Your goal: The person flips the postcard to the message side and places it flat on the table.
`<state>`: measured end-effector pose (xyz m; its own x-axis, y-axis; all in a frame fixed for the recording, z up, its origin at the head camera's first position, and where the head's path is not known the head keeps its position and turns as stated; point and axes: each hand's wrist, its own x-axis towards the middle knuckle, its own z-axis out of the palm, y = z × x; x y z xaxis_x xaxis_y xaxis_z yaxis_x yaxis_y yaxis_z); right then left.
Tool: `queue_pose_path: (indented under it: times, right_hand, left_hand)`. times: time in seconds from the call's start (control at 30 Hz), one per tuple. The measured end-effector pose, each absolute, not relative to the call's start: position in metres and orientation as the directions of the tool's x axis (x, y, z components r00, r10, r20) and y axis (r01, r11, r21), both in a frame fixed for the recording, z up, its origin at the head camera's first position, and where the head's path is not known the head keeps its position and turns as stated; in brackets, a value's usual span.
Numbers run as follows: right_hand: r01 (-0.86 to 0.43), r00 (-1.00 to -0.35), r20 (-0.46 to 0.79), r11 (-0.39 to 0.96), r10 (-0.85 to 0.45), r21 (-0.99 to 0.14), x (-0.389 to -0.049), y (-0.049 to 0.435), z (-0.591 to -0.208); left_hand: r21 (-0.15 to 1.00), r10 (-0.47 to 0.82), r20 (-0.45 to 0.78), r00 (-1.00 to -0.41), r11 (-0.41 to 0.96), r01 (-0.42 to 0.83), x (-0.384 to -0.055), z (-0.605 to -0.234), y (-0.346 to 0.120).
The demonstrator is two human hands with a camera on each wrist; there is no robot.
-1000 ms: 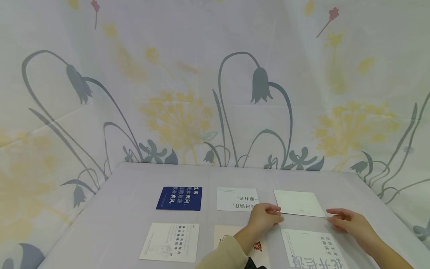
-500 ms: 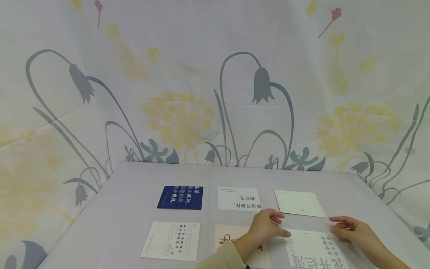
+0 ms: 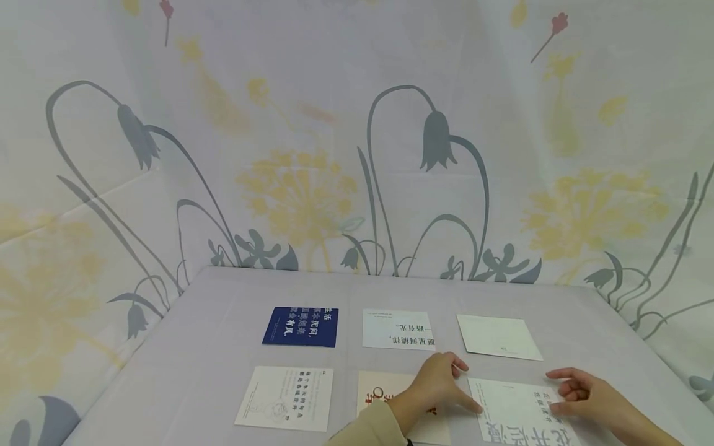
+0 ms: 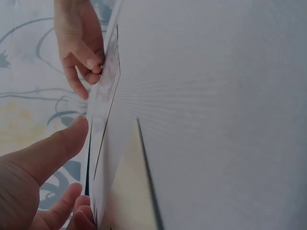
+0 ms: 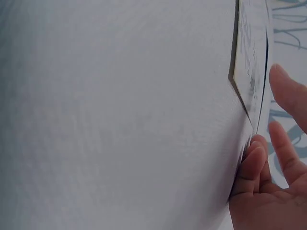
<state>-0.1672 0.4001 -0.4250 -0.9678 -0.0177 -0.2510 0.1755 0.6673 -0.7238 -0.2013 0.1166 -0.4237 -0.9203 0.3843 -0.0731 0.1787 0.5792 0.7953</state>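
A white card with large grey-blue characters [image 3: 521,412] lies flat at the near right of the table. My left hand [image 3: 432,390] is at its left side, thumb tip by the card's edge and the other fingers loosely bent. Across from it, my right hand [image 3: 597,399] has its thumb over the right edge, fingers spread and relaxed. A cream card with red-brown print [image 3: 385,387] is partly hidden under my left wrist. In the right wrist view, the fingers of my right hand [image 5: 268,182] rest at the table surface beside a printed card [image 5: 249,62].
Behind the hands lie a nearly blank white card [image 3: 498,336], a pale card with dark characters [image 3: 396,328] and a dark blue card [image 3: 301,327]. A white card with a faint drawing [image 3: 284,398] is at near left. A flower-printed curtain [image 3: 334,124] rises behind the table [image 3: 184,359].
Both hands have come nearer, from beside the blank back-right card to the sides of the near right card. The back-right card stays where it was.
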Motion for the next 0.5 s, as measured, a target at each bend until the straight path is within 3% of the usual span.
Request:
queue_pose_path:
  times: [0.33,0.5]
  right_hand:
    - [0.063,-0.954,-0.245,0.676,-0.176,-0.734,-0.1680,0.4088,-0.4251]
    - [0.120,-0.953,-0.281,0.714,-0.112,-0.690,-0.1712,0.4052,-0.4269]
  left_hand:
    - [0.724,0.406,-0.069,-0.911,0.649,0.234,-0.1980,-0.4219,0.1192]
    - [0.696,0.391,-0.073,-0.918,0.679,0.234,-0.1976,-0.4213,0.1204]
